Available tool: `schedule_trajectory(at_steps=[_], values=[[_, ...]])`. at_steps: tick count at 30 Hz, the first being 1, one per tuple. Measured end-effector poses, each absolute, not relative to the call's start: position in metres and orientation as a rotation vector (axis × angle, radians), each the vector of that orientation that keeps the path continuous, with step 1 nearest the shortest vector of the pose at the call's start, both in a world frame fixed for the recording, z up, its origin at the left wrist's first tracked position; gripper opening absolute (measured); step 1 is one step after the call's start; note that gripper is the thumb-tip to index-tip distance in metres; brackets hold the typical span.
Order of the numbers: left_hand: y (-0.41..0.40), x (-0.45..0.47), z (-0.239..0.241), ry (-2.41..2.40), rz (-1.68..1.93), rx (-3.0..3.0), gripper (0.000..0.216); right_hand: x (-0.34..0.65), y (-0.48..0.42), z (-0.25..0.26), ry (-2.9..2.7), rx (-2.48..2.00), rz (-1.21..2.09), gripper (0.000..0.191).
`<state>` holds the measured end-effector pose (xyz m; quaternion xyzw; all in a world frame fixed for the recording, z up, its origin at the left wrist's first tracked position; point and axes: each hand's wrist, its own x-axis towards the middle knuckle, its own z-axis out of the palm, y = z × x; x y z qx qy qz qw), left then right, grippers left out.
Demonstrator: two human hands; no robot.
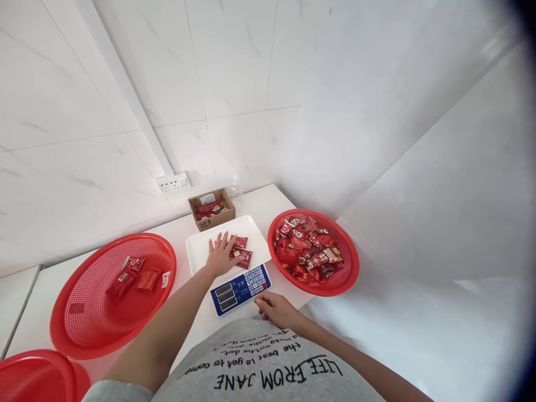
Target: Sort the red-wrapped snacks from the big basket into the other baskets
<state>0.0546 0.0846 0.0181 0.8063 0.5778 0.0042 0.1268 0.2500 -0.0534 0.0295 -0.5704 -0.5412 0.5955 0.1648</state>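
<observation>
My left hand [221,255] lies with its fingers spread over red snack packets [242,257] on the white tray [201,259] of a weighing scale. The fingers rest on the packets without wrapping round them; part of the packets is hidden beneath. The scale's blue panel [240,288], with displays and number keys, faces me. My right hand [274,309] is at the panel's lower right corner, its fingers curled in, and no object shows in it.
To the right stands a red basket [354,273] heaped with small red packets. A larger red basket [84,312] at left holds a few packets; another red basket [42,357] is at lower left. Behind the scale are a cardboard box [205,224] of packets and a clear bottle [236,187].
</observation>
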Motion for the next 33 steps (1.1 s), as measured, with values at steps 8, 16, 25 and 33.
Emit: schedule_trajectory(at_steps=[8,16,25,33], values=[[0.072,0.051,0.025,1.356,-0.116,2.496,0.062,0.253,-0.053,0.03,-1.594,-1.621,1.647,0.018],[0.081,0.03,0.036,1.268,-0.143,2.536,0.069,0.266,-0.059,0.03,-1.543,-1.634,1.644,0.017],[0.088,0.042,0.019,1.45,-0.162,2.42,0.078,0.28,-0.067,0.038,-1.517,-1.715,1.538,0.017],[0.093,0.052,0.026,1.546,-0.107,2.383,0.071,0.295,-0.075,0.041,-1.58,-1.789,1.487,0.02]])
